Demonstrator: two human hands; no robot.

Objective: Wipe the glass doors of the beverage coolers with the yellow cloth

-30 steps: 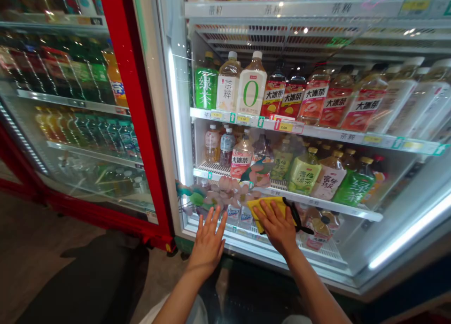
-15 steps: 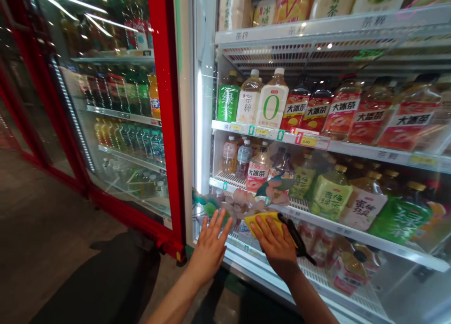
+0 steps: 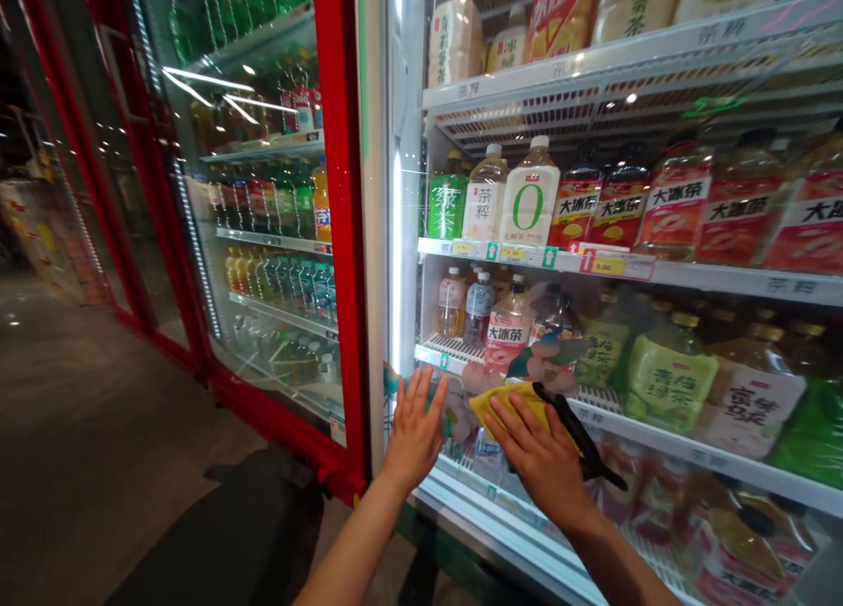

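My left hand [image 3: 414, 435] rests with fingers spread at the lower left of the cooler's glass door, over the left end of a floral sticker [image 3: 550, 356] with pink and green shapes. To its right, my right hand [image 3: 540, 448] presses a yellow cloth [image 3: 493, 404] flat against the glass, its fingers stretched over it. A black strip [image 3: 586, 439] runs along the cloth's right side and ends in a narrow tip; whether it is a separate tool I cannot tell. Part of the sticker is hidden behind the cloth and both hands.
Behind the glass, shelves [image 3: 632, 272] hold rows of bottled tea [image 3: 530, 193]. Left of it stands another cooler with a red frame [image 3: 342, 237] and more drinks. Dark floor [image 3: 151, 465] with a shadow lies at lower left.
The view has turned left, so the shelves sit further right. My right hand and the yellow cloth have slid slightly left against the sticker. My left hand is a little higher on the glass.
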